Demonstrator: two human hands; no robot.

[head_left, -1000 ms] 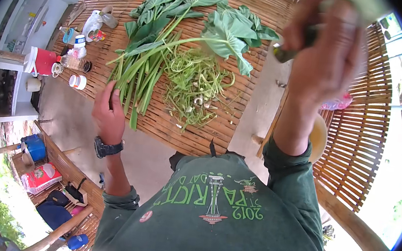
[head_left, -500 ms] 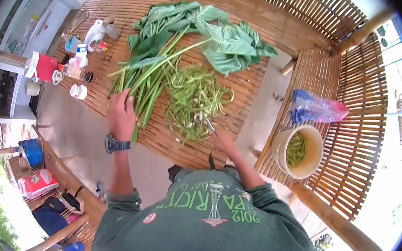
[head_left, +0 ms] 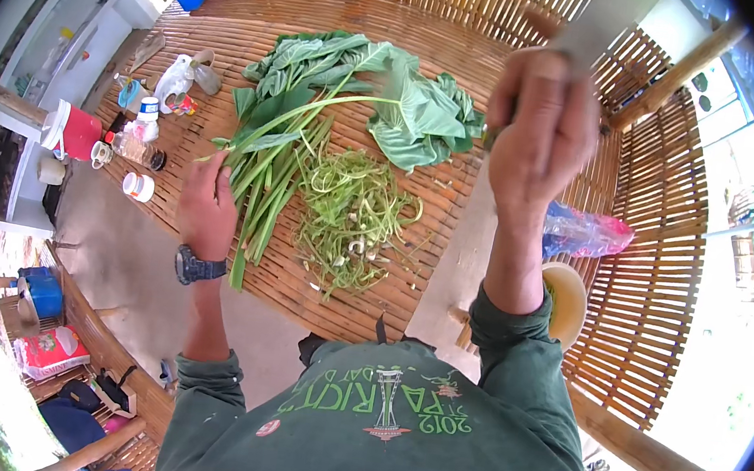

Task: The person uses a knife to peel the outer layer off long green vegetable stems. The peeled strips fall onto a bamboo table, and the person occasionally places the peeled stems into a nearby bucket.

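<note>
My right hand (head_left: pixel 543 129) is raised high on the right, close to the camera, its fingers wrapped round a knife (head_left: pixel 613 22). The broad blade is smeared by motion and the handle is mostly hidden in my grip. Above the table's left part, my left hand (head_left: pixel 209 209) has its fingers closed on the end of a long green leaf stalk (head_left: pixel 326 111). Beneath it lie cut green stalks (head_left: pixel 274 196). Large green leaves (head_left: pixel 423 115) spread beyond them. Right of the stalks sits a heap of thin green peelings (head_left: pixel 352 209) with pale bits.
The slatted bamboo table (head_left: pixel 388 297) carries bottles, a white jar (head_left: pixel 138 187) and a plastic bag (head_left: pixel 174 82) at its left. A red cooler (head_left: pixel 78 129) stands further left. On the right bench are a cream bucket (head_left: pixel 570 299), partly behind my forearm, and a blue-and-pink plastic bag (head_left: pixel 586 233).
My right hand has lifted the knife from beside the peelings up toward the camera. My left hand has shifted slightly left, onto the end of a stalk. The whole view has moved a little.
</note>
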